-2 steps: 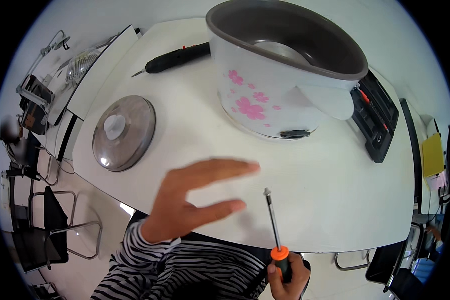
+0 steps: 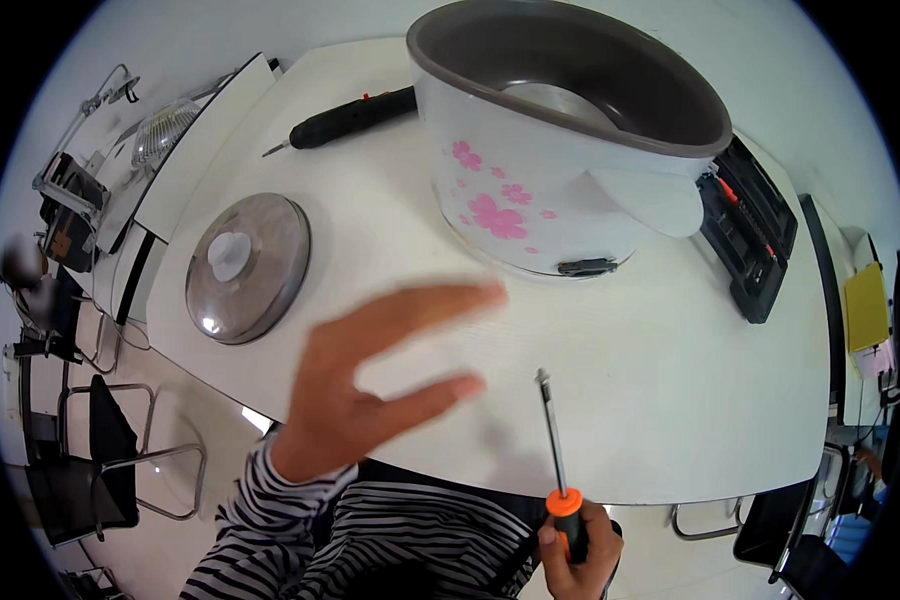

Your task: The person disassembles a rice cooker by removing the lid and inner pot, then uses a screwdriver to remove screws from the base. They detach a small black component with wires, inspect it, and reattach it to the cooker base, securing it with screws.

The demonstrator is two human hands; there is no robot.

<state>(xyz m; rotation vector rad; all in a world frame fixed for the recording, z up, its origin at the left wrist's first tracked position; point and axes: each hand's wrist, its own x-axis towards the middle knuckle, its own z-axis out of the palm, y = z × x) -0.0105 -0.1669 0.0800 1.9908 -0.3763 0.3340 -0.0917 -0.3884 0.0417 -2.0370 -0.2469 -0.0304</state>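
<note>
My right hand [image 2: 588, 555], at the table's front edge, is wrapped round the orange and dark green handle of a screwdriver [image 2: 554, 440]. Its shaft points up and away from me, with a small silver bit at the tip that I cannot make out. Above the table, my left hand [image 2: 370, 375] is open, thumb and fingers spread in a C shape and slightly blurred, holding nothing. Beyond both hands stands a white electric pot [image 2: 540, 190] with pink flowers and a brown rim. To the left lies a glass lid [image 2: 265, 265] with a white knob.
A black power screwdriver [image 2: 345, 122] lies on the white table [image 2: 370, 220] behind the lid. An open black tool case [image 2: 745, 255] sits right of the pot. Chairs [image 2: 110, 450] stand on the floor at the left. A fan [image 2: 165, 130] is on another desk.
My left hand has shifted a little left and away from me, still spread. The screwdriver tip has moved slightly right and farther away in my right hand.
</note>
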